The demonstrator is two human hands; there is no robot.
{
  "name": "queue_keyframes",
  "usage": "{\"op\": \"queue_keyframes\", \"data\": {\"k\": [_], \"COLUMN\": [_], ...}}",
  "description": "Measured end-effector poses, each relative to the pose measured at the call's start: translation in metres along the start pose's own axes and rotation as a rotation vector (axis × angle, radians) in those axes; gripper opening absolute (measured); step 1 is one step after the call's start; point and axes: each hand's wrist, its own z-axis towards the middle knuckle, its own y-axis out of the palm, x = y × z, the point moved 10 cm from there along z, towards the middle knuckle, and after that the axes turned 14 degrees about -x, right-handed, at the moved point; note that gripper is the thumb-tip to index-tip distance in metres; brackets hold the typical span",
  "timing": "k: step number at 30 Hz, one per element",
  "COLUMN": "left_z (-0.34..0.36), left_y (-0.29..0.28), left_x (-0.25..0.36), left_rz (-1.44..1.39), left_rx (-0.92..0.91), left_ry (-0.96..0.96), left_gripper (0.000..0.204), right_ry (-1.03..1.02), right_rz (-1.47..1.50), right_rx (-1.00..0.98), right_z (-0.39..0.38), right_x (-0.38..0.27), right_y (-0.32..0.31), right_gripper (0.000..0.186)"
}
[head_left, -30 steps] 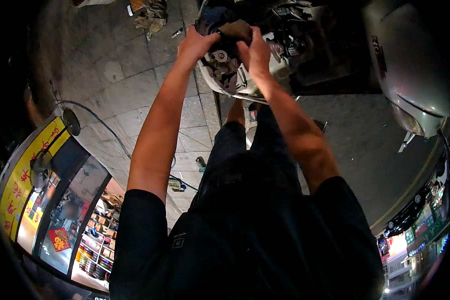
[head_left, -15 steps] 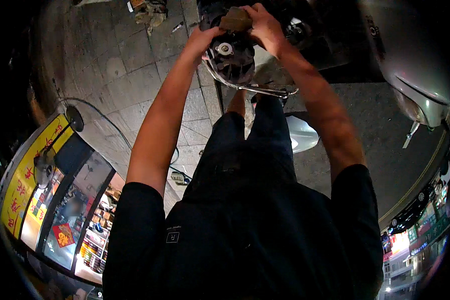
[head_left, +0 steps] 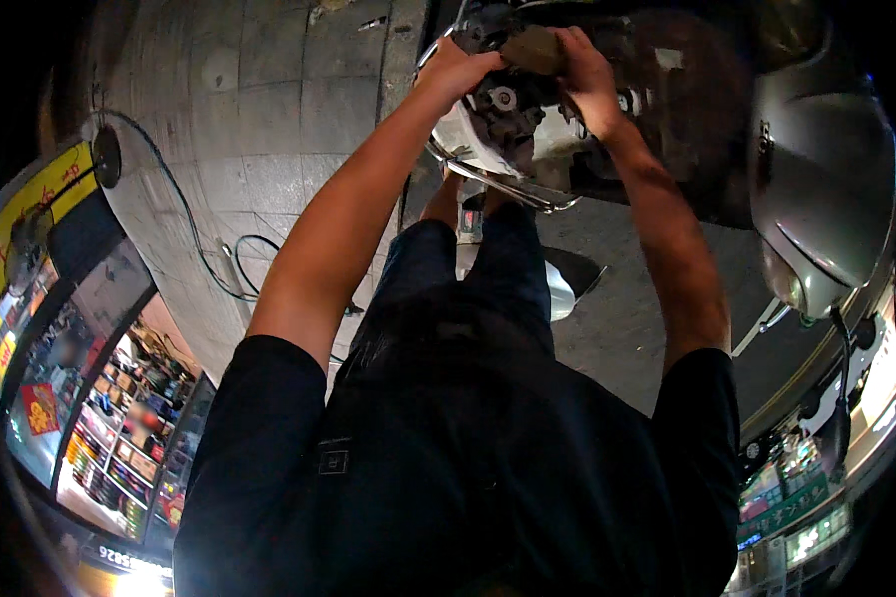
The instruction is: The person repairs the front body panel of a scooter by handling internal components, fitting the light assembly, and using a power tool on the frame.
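My left hand [head_left: 452, 68] and my right hand [head_left: 585, 78] grip either side of a flat brownish part [head_left: 530, 48] at the top centre of the head view, over a dark, grimy mechanism [head_left: 508, 129] with a round silver piece [head_left: 504, 98]. My left thumb reaches onto the brown part, and my right fingers curl behind it. The mechanism sits in the opened light-coloured body [head_left: 461, 126] of what looks like a scooter. A bent metal tube [head_left: 508, 186] runs below it. The undersides of both hands are hidden.
A silver scooter body panel [head_left: 821, 184] stands at the right. Grey paving [head_left: 259, 129] lies at the left, with a black hose [head_left: 184, 209] across it. A pale curved panel [head_left: 560, 291] lies behind my legs. A lit shopfront [head_left: 50, 338] is at the far left.
My view has shifted, so the scene sits differently. Both hands and the brown part appear further right; my right hand went up, then slightly down, still gripping.
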Motion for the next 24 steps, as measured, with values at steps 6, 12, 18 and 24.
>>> {"op": "queue_keyframes", "data": {"k": [6,12,18,24], "left_z": [-0.017,-0.022,-0.021,-0.042], "left_y": [-0.008,-0.011,-0.002,0.004], "left_x": [0.011,-0.003,0.000,0.015], "left_rz": [0.201,0.175,0.204,0.173], "left_rx": [0.269,0.286,0.261,0.320], "left_ry": [-0.122,-0.108,-0.138,-0.194], "left_gripper": [0.107,0.092,0.105,0.090], "right_ry": [0.086,0.042,-0.341,-0.289], "right_rz": [-0.052,-0.453,-0.519,-0.743], "right_rx": [0.262,0.172,-0.079,-0.215], "right_z": [-0.023,-0.027,-0.002,0.007], "right_x": [0.021,-0.046,-0.086,-0.060], "right_y": [0.001,-0.019,0.008,0.015], "right_gripper": [0.045,0.069,0.063,0.047]}}
